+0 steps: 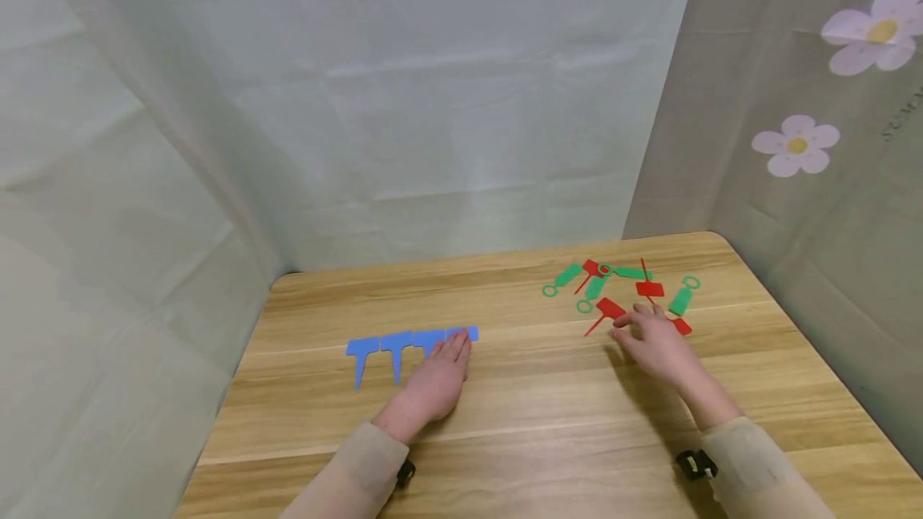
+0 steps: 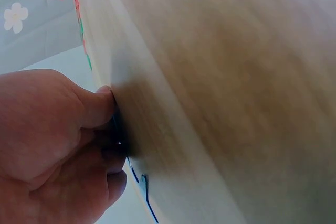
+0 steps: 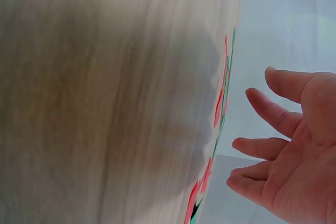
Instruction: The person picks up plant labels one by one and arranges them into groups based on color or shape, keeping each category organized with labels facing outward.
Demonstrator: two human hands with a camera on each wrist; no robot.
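Note:
Several flat blue T-shaped tags (image 1: 396, 343) lie side by side in a row, stems toward the person. My left hand (image 1: 441, 379) rests on the right end of that row, fingers straight over the rightmost tag and hiding part of it. In the left wrist view, the left hand's fingertips and thumb are down at the tabletop, with a blue edge beneath them. My right hand (image 1: 658, 345) hovers over the loose red T-shaped tags (image 1: 610, 308), its fingers spread and relaxed. The right wrist view shows nothing in the right hand (image 3: 294, 156).
Green tags with ring ends (image 1: 681, 301) lie mixed with the red ones at the back right of the wooden table (image 1: 534, 423). Some overlap. Pale cloth (image 1: 461, 102) hangs behind the table and at its sides, with printed flowers (image 1: 796, 146) on the right.

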